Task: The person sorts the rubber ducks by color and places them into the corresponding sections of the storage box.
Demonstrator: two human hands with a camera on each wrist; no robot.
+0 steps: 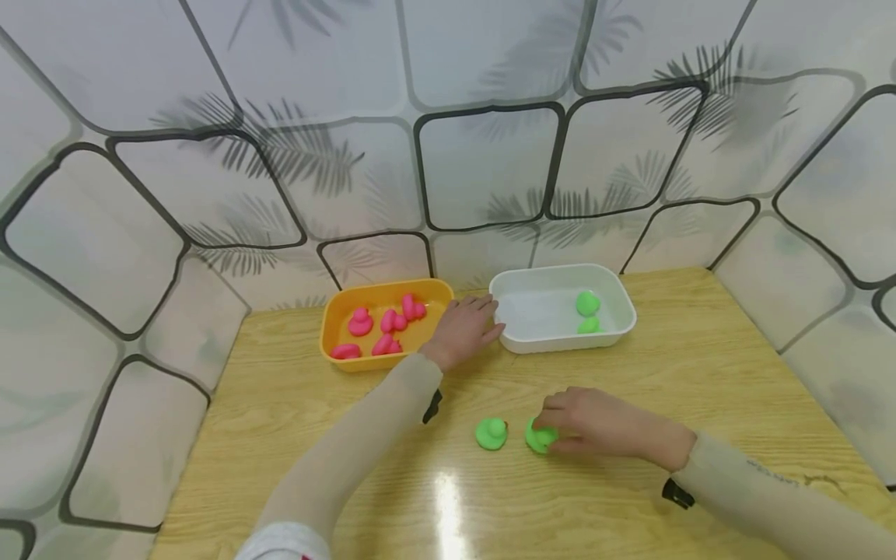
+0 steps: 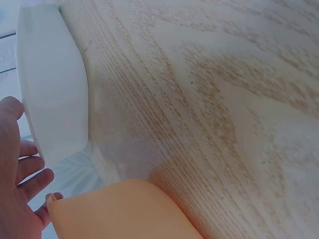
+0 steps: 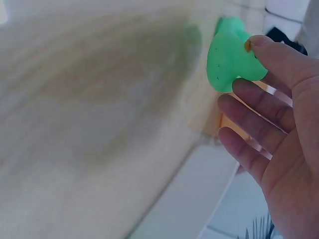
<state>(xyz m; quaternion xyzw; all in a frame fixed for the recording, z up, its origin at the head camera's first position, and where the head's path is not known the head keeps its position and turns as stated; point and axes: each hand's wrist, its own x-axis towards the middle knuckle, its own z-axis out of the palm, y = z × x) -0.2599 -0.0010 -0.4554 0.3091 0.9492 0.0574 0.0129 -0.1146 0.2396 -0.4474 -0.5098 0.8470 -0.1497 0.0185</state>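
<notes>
My right hand [image 1: 595,424] pinches a green rubber duck [image 1: 540,437] low over the table. In the right wrist view the thumb presses by the orange beak of that green duck [image 3: 232,57], and the other fingers spread away from it. A second green duck [image 1: 491,434] sits just left of it. My left hand [image 1: 462,330] reaches between the two bins, fingers loosely extended. Its thumb and fingertips are right at the rim of the white bin [image 2: 55,84]. In the left wrist view its little finger is by the corner of the orange bin [image 2: 124,214].
Several pink ducks [image 1: 360,322] lie in the orange bin [image 1: 329,342] at the back left. Two green ducks [image 1: 588,303] lie at the right end of the white bin [image 1: 560,342]. Behind the wooden table [image 1: 700,373] rises a patterned wall [image 1: 490,171].
</notes>
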